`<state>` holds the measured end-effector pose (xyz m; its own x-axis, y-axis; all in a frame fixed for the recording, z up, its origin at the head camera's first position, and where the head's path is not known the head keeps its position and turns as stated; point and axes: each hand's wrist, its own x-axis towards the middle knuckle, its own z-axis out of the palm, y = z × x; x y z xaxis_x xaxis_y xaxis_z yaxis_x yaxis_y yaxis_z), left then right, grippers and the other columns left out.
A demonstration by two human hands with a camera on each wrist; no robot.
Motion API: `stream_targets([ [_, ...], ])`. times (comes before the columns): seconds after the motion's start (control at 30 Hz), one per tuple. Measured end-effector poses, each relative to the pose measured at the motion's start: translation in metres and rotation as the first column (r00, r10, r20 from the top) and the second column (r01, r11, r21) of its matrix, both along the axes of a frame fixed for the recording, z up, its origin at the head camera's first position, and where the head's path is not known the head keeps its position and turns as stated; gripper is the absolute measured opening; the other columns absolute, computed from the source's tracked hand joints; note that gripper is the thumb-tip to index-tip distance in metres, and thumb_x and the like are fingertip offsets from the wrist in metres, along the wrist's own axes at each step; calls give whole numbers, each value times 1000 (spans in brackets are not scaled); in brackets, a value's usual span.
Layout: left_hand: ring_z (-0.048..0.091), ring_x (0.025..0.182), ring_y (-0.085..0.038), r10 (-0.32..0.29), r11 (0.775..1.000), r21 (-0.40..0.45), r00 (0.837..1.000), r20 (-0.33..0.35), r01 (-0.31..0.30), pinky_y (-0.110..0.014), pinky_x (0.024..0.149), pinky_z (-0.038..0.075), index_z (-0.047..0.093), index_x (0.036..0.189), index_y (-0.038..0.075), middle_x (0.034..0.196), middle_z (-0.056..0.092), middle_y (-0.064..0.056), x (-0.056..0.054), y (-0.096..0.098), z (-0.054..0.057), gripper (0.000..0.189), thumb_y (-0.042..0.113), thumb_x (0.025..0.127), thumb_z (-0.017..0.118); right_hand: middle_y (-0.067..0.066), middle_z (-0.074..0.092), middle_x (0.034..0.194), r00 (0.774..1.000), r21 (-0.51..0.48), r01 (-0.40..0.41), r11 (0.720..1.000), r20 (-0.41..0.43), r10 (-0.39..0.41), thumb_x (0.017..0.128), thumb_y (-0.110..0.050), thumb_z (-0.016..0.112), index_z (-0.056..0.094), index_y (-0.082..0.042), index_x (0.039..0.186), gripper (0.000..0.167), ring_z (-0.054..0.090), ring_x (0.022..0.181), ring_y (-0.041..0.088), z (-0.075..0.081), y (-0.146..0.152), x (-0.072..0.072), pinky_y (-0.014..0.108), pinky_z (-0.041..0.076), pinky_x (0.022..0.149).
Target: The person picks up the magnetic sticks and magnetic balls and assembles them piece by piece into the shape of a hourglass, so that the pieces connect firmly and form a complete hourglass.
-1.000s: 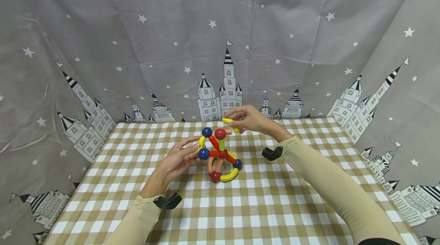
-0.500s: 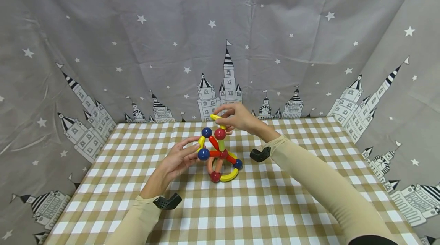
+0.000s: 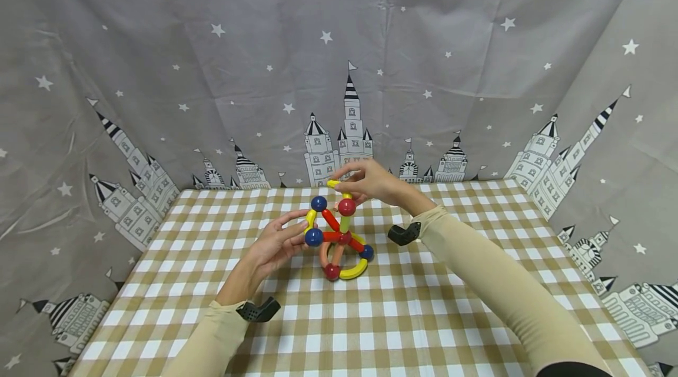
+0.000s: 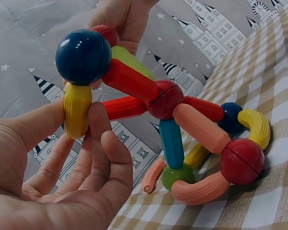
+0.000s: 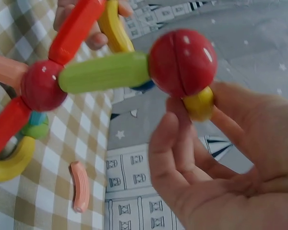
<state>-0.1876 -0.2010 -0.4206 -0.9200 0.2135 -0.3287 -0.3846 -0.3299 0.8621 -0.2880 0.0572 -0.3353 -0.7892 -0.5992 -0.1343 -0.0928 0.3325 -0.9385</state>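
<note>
A magnetic ball-and-rod structure (image 3: 344, 239) stands on the table, a ring of curved rods at its base. My left hand (image 3: 271, 249) pinches its curved yellow rod (image 4: 77, 111) between thumb and fingers. That rod joins two blue balls, the nearer one (image 4: 82, 56) large in the left wrist view. Red rods run from them to a central red ball (image 5: 44, 85). From there a light green rod (image 5: 105, 73) carries the top red ball (image 5: 182, 62). My right hand (image 3: 375, 182) pinches another curved yellow rod (image 5: 199, 105), one end against this top ball, partly hidden by it.
Behind the structure, a loose curved peach rod (image 5: 80, 187) lies on the checked tablecloth (image 3: 450, 306). A grey curtain with castles and stars (image 3: 254, 42) rises at the table's back and sides.
My right hand has come left with the curved yellow rod, bringing its end to the top red ball. That ball and its green rod have tipped slightly right. My left hand keeps its place.
</note>
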Motion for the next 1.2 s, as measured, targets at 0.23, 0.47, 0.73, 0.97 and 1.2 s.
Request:
stream_targets([
  [0.23,72,87,-18,1,1000,9,1000,2,-1,-33,84,57,45,147,10,113,71,-9,-1,0,1,50,14,102,66,17,65,128,994,58,-72,996,84,67,97,-26,75,73,-18,124,29,65,84,25,-5,11,-10,42,60,81],
  [0.47,70,85,-19,0,1000,-9,1000,-12,0,-32,79,56,46,147,8,114,69,-10,-3,2,1,51,14,101,67,15,66,124,986,43,-105,994,138,98,98,-27,73,72,-17,125,29,61,77,19,-10,12,-15,37,58,75],
  [0.73,69,90,-20,-15,1000,-16,1000,-26,15,-34,83,56,48,147,9,120,67,-15,-5,5,5,48,13,102,65,17,63,126,974,3,-145,989,175,142,100,-21,69,71,-9,126,28,67,95,24,-14,10,-19,42,59,85],
  [0.97,69,83,-19,-23,1000,5,999,-26,23,-30,74,56,51,143,10,123,66,-20,-7,5,8,44,13,102,65,15,62,125,974,11,-171,985,154,167,101,-21,68,72,-10,126,27,65,105,28,-17,13,-22,40,59,85],
  [1.2,70,84,-18,-30,1000,1,999,-27,30,-30,75,57,50,145,9,124,66,-20,-6,6,8,46,14,102,66,14,63,123,975,15,-171,985,146,167,102,-23,67,72,-12,127,28,64,97,23,-18,15,-21,37,59,80],
])
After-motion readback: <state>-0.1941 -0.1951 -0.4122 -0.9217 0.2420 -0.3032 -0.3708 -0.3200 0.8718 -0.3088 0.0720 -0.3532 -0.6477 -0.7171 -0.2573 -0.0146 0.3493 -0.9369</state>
